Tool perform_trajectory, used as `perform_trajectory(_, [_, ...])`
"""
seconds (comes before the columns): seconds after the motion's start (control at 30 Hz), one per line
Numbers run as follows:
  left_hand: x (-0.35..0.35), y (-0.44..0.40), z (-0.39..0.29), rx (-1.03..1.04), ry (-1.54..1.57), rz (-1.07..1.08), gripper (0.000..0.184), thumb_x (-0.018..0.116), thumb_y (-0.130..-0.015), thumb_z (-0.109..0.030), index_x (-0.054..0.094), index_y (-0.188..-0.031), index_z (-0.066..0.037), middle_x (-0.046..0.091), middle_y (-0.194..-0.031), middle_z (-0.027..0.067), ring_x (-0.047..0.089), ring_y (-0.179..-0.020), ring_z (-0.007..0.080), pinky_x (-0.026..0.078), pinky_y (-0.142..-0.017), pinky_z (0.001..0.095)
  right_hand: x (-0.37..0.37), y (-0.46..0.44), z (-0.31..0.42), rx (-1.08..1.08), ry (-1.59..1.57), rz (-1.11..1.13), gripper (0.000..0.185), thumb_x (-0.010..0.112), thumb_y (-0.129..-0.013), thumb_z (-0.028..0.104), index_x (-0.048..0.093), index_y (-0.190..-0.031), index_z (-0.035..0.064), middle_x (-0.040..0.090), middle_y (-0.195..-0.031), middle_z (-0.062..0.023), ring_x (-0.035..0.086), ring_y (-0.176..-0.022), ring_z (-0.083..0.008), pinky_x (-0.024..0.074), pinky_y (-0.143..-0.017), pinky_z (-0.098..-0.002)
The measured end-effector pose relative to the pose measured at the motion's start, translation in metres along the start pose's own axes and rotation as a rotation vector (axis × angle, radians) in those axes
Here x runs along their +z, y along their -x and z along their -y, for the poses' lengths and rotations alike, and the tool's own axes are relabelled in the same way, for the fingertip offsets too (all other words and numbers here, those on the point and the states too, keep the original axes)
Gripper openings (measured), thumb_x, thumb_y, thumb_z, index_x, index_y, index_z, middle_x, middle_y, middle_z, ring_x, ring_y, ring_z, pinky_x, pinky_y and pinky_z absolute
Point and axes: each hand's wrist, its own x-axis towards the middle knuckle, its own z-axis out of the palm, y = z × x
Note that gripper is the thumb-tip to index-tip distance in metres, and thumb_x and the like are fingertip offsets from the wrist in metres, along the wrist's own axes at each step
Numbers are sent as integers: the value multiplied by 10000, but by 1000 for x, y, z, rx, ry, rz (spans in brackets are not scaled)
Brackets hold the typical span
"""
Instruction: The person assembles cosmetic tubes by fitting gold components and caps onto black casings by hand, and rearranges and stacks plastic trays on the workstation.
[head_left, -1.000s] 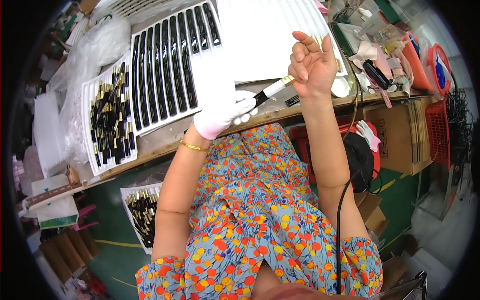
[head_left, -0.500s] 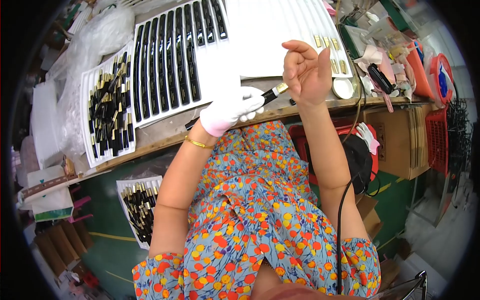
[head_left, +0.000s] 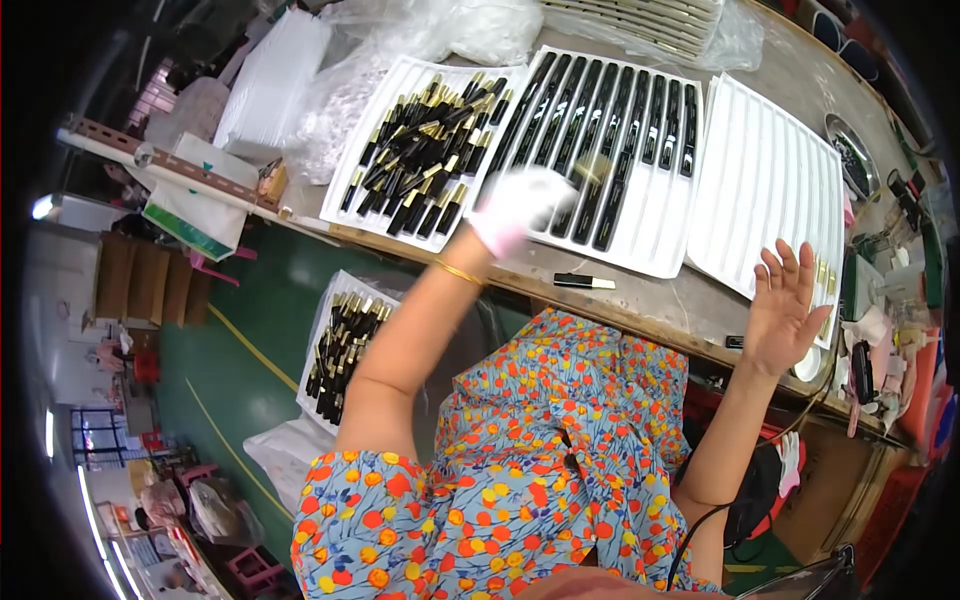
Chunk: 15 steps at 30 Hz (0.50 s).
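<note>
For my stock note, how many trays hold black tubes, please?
3: heaped tray at left, tray with rows beside it, lower tray in front of the table. The wrapped stack may hide others.

No lettering, number or sign is showing legibly; at 1 o'clock, the black tubes (head_left: pixel 613 200) in the white tray (head_left: pixel 660 225) are bearing pale marks too small to read.

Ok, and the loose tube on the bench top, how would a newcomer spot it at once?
On the workbench, find the white tray with black tubes in neat rows. Just off its near edge, a lone tube lies flat on the grey surface. It is black with a white right-hand end, unlike the gold-ended tubes heaped to the left.
</note>
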Motion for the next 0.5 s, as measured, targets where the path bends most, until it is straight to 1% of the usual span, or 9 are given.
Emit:
perform_trajectory(0.03, [14, 21, 47, -673, 650, -165, 243, 594, -802, -273, 645, -866, -44, 628, -757, 61, 560, -653, 98, 469, -612, 249, -16, 2, 4, 7, 16, 7, 740, 268, -886, 567, 328, -1303, -41, 484, -1178, -174, 523, -957, -223, 361, -884, -336])
perform_trajectory(0.07, [8, 35, 77, -849, 612, -359, 261, 596, -795, -275, 653, -860, -29, 636, -775, 83, 568, -679, 114, 470, -648, 264, -30, 3, 7, 16, 35, 13, 724, 274, -891, 554, 325, -1307, -36, 481, -1184, -171, 532, -928, -223, 375, -866, -330])
perform_trajectory(0.1, [0, 49, 109, -877, 335, -293, 288, 505, -811, -295, 643, -844, -45, 634, -781, 122, 598, -735, 269, 458, -687, 349, -44, 4, 9, 9, 43, 1, 724, 274, -891, 554, 325, -1307, -36, 481, -1184, -171, 532, -928, -223, 375, -866, -330])
perform_trajectory(0.2, [5, 107, 201, -722, -382, 47, 360, 467, -826, -339, 604, -1025, -72, 585, -1053, 169, 540, -1011, 314, 414, -879, 385, -77, 11, 24, -46, 55, 25, 683, 309, -898, 515, 354, -1291, -41, 488, -1178, -161, 543, -843, -206, 415, -794, -307])
perform_trajectory(0.27, [21, 119, 257, -1116, -244, 247, 367, 410, -879, -311, 574, -1137, -108, 541, -1148, 191, 498, -1094, 322, 380, -932, 407, -80, 16, 44, -114, 77, -132, 660, 339, -898, 488, 379, -1267, -58, 526, -1131, -168, 555, -809, -199, 442, -747, -311])
perform_trajectory(0.33, [32, 73, 242, -876, -192, 436, 482, 394, -878, -390, 534, -1164, -28, 519, -1187, 184, 486, -1113, 319, 377, -933, 405, -88, 19, 69, -233, 47, -146, 619, 333, -911, 459, 409, -1237, -62, 547, -1100, -168, 567, -787, -203, 449, -730, -308])
perform_trajectory(0.43, [44, 1, 186, -729, -74, -310, 365, 506, -866, -224, 537, -1108, 47, 572, -1098, 196, 538, -1031, 287, 377, -932, 346, -121, 28, 98, -339, 58, -191, 579, 293, -932, 437, 452, -1191, -56, 567, -994, -144, 570, -737, -207, 453, -709, -296])
perform_trajectory(0.47, [29, -46, 107, -532, 308, -291, 315, 588, -804, -127, 554, -1066, 45, 590, -1053, 166, 554, -991, 250, 397, -901, 332, -128, 31, 105, -352, 75, -219, 570, 295, -935, 429, 457, -1183, -58, 567, -989, -142, 570, -729, -201, 452, -708, -289])
perform_trajectory(0.5, [47, -70, 73, -343, 131, -324, 282, 584, -794, -87, 562, -1046, 38, 591, -1029, 155, 560, -964, 250, 418, -870, 326, -133, 33, 107, -360, 81, -241, 561, 296, -937, 422, 462, -1174, -59, 567, -983, -140, 571, -721, -195, 451, -708, -283])
